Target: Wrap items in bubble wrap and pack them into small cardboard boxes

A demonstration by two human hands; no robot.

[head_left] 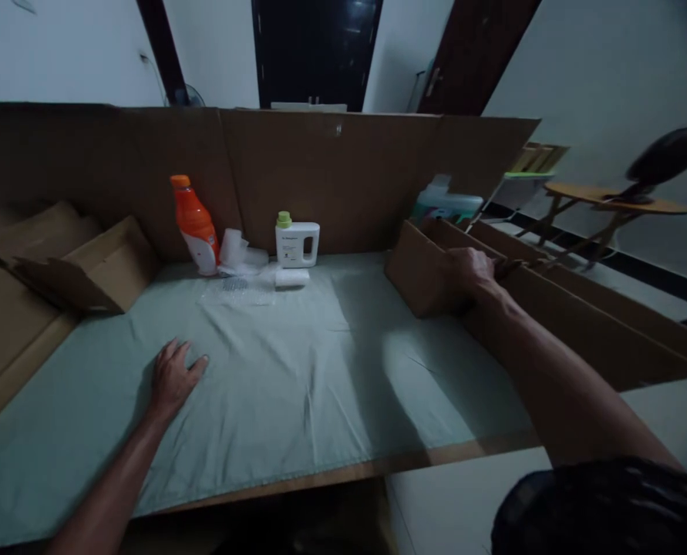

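Note:
My left hand (175, 375) rests on the pale green cloth (250, 416), fingers apart and nothing in it. On the right, my right hand (473, 270) grips the wall of an open cardboard box (415, 270); some of its fingertips are hidden. Behind that box shows part of a clear container with teal-green contents (450, 204). At the back of the cloth stand an orange bottle (194, 220) with an orange cap and a white jug (288, 243) with a green cap. Between them lies crumpled clear plastic wrap (242, 253), with bubble wrap (236, 290) in front.
A tall cardboard panel (331, 177) runs along the back. Another open cardboard box (112, 266) stands at the left. Cardboard walls (597, 324) line the right edge. Beyond them is a small wooden table (614, 198) with a dark object on it.

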